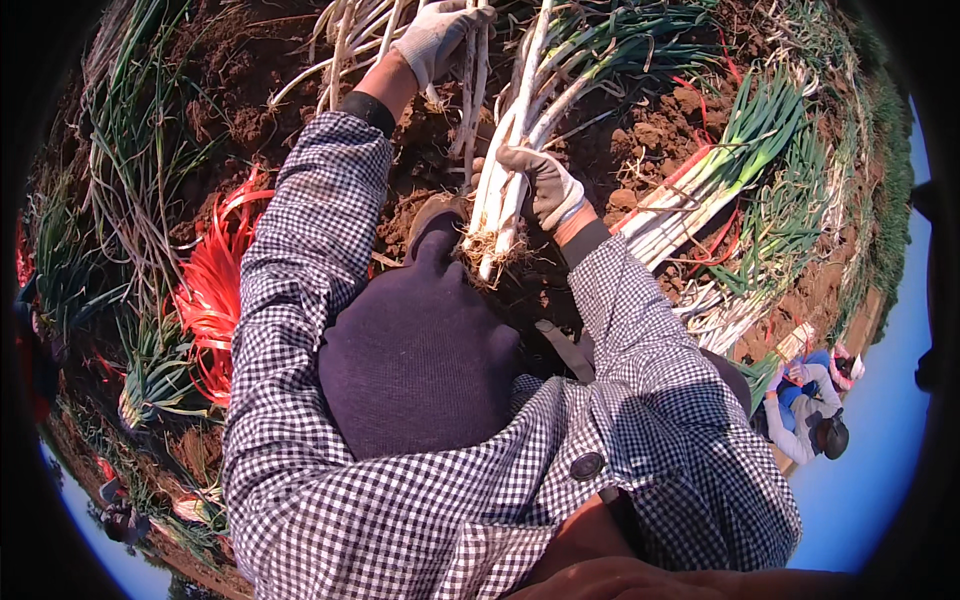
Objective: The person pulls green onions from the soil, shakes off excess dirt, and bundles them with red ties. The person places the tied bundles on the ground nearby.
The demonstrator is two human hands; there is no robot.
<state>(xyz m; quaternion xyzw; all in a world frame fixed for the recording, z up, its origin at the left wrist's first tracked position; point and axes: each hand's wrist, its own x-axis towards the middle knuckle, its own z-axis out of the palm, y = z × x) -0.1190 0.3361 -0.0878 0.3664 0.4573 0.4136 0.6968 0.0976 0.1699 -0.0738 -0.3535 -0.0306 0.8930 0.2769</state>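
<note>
My right hand (546, 184), in a dirty work glove, grips a handful of long green onions (517, 127) by their white stalks; their roots hang below it, and their upper ends reach the top of the view. At the top, my left hand (442, 37), also gloved, holds thin, dirty onion stalks (472, 82) that point down between the two hands. More pale stalks (367, 34) lie beside and behind my left hand. Right of my right hand lies a bundle of green onions (697, 187), its white ends towards me, with red tape about it.
A heap of red plastic ribbon (214, 300) lies left of my knee. Loose onions (127, 150) cover the soil (240, 97) at the left, and more onion plants (810, 217) lie at the far right. One person (806, 409) crouches at the right with a bundle; others are farther off.
</note>
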